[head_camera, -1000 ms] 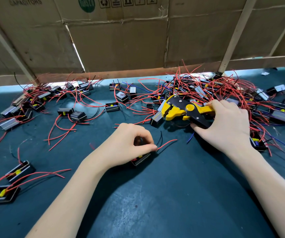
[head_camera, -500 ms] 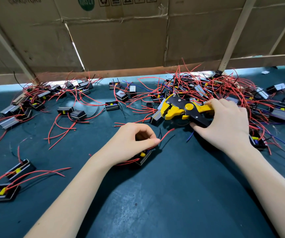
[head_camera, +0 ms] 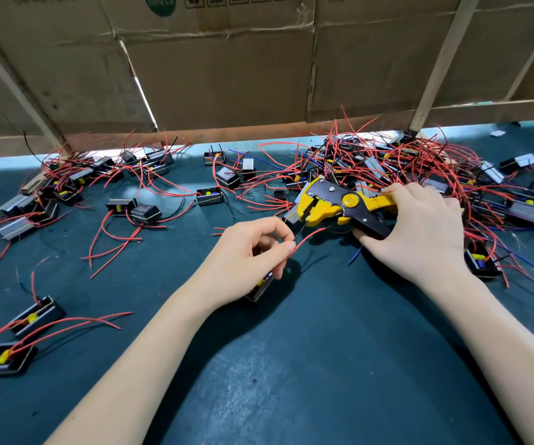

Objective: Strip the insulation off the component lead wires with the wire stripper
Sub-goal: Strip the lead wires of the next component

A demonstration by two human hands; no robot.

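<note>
On the green mat (head_camera: 323, 364), the left hand (head_camera: 243, 255) pinches a red wire (head_camera: 307, 237); the right hand (head_camera: 419, 232) grips the wire stripper (head_camera: 333, 207).

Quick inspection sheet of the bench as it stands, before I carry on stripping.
Surface: dark green mat, scuffed.
Job's things: wire stripper, yellow and black; red lead wire pointing toward its head; component under the left hand.
Clutter: components piled right, scattered left.
Hands: left hand pinches the lead; right hand grips the stripper.
Cables: loose red leads only.
Surroundings: cardboard wall.
</note>
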